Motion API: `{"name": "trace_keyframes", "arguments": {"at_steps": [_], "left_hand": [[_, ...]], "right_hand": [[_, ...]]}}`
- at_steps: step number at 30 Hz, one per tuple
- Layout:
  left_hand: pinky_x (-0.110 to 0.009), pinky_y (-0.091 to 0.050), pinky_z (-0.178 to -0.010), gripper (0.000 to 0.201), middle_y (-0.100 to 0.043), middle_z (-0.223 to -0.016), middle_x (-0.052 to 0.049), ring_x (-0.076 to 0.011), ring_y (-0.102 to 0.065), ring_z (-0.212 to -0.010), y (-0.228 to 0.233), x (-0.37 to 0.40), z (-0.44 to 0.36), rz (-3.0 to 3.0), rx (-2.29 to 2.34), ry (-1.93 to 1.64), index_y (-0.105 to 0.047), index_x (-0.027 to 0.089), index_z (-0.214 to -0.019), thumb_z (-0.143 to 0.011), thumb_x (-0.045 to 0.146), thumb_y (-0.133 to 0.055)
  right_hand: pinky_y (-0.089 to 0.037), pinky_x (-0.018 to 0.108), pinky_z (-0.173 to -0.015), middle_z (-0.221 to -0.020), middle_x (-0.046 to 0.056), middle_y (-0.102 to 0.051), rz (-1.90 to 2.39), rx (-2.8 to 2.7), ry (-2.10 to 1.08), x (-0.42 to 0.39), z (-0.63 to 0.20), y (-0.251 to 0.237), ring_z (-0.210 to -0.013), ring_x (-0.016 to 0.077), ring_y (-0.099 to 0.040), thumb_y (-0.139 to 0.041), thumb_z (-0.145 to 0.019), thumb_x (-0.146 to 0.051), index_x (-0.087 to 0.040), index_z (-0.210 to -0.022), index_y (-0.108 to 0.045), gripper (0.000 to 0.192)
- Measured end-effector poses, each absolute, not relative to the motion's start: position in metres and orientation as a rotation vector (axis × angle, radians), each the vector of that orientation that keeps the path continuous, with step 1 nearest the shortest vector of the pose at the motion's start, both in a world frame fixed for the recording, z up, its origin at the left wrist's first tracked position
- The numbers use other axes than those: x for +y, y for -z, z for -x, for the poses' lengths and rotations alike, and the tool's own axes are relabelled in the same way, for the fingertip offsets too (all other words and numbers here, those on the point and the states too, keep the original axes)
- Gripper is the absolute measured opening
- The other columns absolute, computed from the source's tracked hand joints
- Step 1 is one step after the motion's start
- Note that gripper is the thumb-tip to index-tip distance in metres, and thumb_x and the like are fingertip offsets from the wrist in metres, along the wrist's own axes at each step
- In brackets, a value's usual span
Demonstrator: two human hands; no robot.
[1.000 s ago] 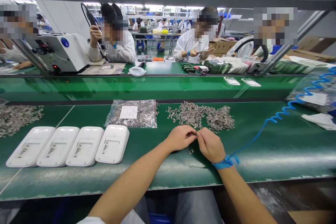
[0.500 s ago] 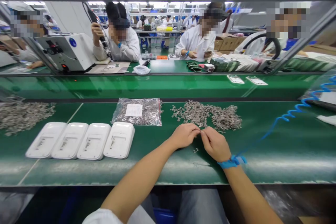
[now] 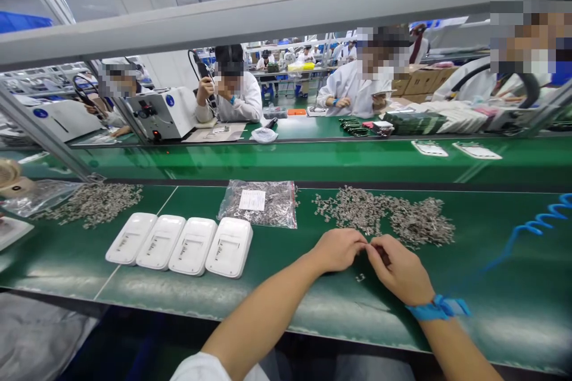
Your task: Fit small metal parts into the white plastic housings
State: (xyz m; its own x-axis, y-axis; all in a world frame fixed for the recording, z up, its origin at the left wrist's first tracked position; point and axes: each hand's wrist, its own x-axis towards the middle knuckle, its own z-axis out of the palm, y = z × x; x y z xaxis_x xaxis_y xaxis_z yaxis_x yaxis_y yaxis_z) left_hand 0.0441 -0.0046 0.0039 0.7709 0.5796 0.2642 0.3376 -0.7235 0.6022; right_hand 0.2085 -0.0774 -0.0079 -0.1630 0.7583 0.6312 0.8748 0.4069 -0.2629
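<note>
In the head view, the left hand and right hand are brought together at the fingertips; whether anything is pinched there cannot be told. Metal parts are heaped just beyond the hands, and one loose part is left on the desk on their near side. Only the view is swung leftward, so the same work is judged ongoing.

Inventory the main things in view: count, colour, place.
cases: four, white, in row left
parts: uncountable, grey, heaped left and right
loose parts: few, silver, front right
bag: one, clear, beyond rightmost case
panels: two, white, beyond right heap
machines: two, white, far left
co-workers: several, white-clad, opposite
boxes: several, brown, back right
bench: one, green, foreground
cord: one, blue, right edge
strap: one, blue, right wrist
left hand: one, bare, centre right
right hand: one, bare, beside it
</note>
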Motion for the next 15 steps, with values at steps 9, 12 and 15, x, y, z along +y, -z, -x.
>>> {"name": "trace_keyframes", "arguments": {"at_steps": [9, 12, 15], "left_hand": [[-0.028, -0.049, -0.086, 0.02, -0.07, -0.097, -0.004, -0.0169, -0.063, -0.093, -0.0072, -0.0074, -0.0429, -2.372, 0.686, -0.639, -0.065, 0.017, -0.101, -0.095, 0.022, -0.047], [-0.029, -0.049, -0.088, 0.021, -0.07, -0.098, -0.004, -0.0171, -0.063, -0.095, -0.0069, -0.0076, -0.0426, -2.356, 0.679, -0.629, -0.066, 0.018, -0.102, -0.095, 0.022, -0.047], [-0.029, -0.05, -0.089, 0.022, -0.07, -0.1, -0.005, -0.0174, -0.063, -0.095, -0.0071, -0.0078, -0.0426, -2.353, 0.687, -0.635, -0.066, 0.018, -0.102, -0.095, 0.022, -0.046]], "right_hand": [[-0.04, 0.027, -0.059, -0.073, 0.001, -0.053, 1.398, -1.948, 0.225, -0.0754, -0.2123, 0.0128, -0.062, 0.015, -0.054, -0.042, -0.1, -0.033, -0.02, -0.087, -0.052, 0.021], [-0.04, 0.027, -0.059, -0.073, 0.001, -0.052, 1.398, -1.953, 0.225, -0.075, -0.2117, 0.0126, -0.062, 0.0154, -0.055, -0.041, -0.1, -0.032, -0.02, -0.087, -0.051, 0.021], [-0.04, 0.028, -0.058, -0.073, 0.001, -0.052, 1.393, -1.956, 0.208, -0.0748, -0.211, 0.0129, -0.062, 0.0155, -0.054, -0.04, -0.1, -0.032, -0.021, -0.086, -0.05, 0.021]]}}
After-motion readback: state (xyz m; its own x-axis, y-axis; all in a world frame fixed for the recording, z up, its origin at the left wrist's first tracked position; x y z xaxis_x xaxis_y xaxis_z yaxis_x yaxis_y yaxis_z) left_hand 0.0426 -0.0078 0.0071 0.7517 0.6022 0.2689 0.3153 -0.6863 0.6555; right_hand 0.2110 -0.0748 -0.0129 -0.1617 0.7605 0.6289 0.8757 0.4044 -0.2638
